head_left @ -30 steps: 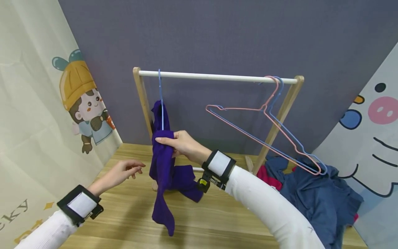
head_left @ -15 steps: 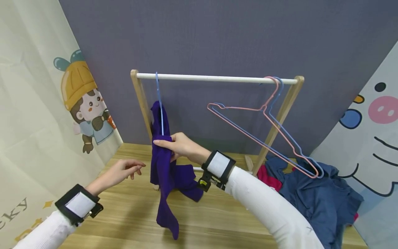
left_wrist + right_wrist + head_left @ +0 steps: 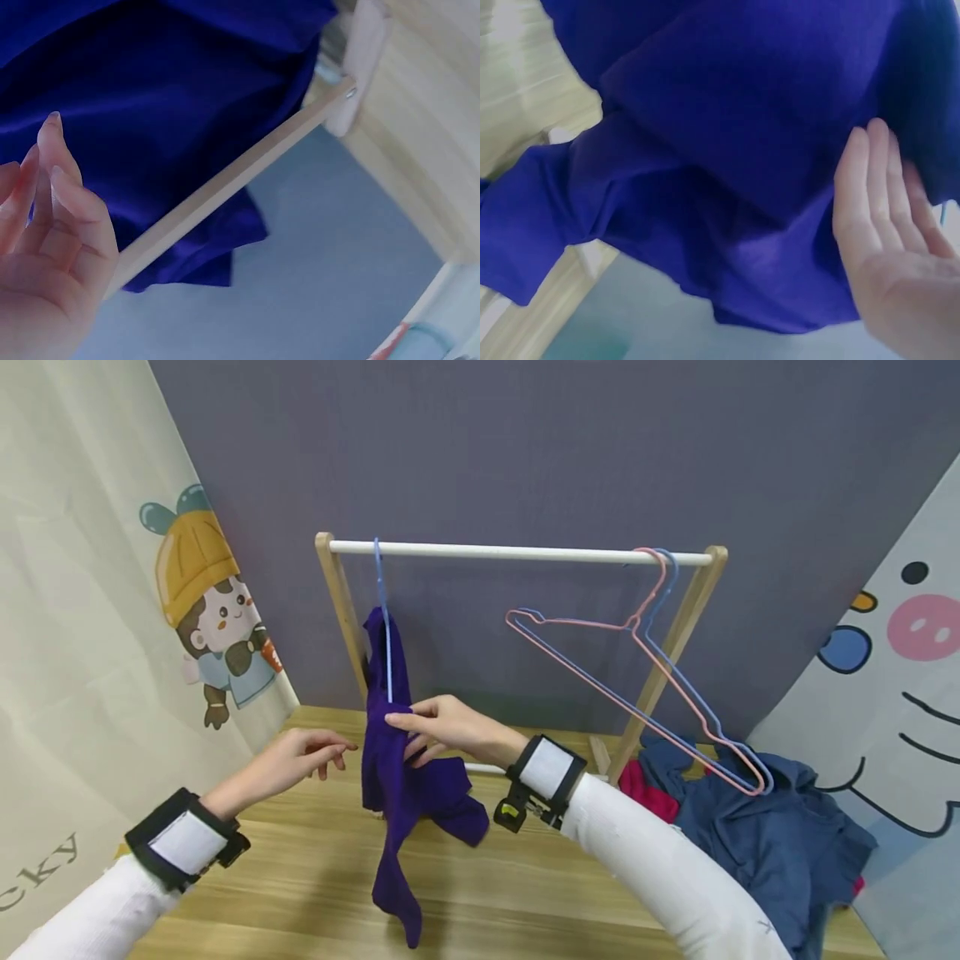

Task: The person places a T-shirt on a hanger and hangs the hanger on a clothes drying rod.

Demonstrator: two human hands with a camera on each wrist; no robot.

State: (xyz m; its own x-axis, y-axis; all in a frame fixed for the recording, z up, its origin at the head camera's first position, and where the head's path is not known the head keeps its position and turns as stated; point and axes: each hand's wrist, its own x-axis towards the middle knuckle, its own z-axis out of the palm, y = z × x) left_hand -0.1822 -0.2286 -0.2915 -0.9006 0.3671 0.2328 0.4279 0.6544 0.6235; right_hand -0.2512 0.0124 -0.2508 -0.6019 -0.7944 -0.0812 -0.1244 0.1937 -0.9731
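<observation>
A purple long-sleeved garment [image 3: 390,793] hangs on a blue hanger [image 3: 381,581] at the rod's left end, edge-on in the head view, one sleeve dangling toward the table. My right hand [image 3: 446,727] is at its near shoulder, thumb tip lying over the cloth by the hanger's near end. In the right wrist view the fingers [image 3: 885,191] of that hand are straight, flat along the purple fabric. To the left of the garment, my left hand [image 3: 296,756] hovers with relaxed fingers and holds nothing; in the left wrist view they overlap the purple cloth.
The rack has a white rod [image 3: 510,553] and wooden legs [image 3: 678,643]. A pink hanger [image 3: 577,664] and another blue hanger [image 3: 697,693] hang at its right end. Beneath them, a dark blue garment [image 3: 765,835] and red cloth [image 3: 648,789] lie piled on the wooden table [image 3: 540,902].
My right hand has moved slightly down and right, and its fingers have loosened from the garment's shoulder. The hanger's near end has dipped a little. My left hand has hardly moved.
</observation>
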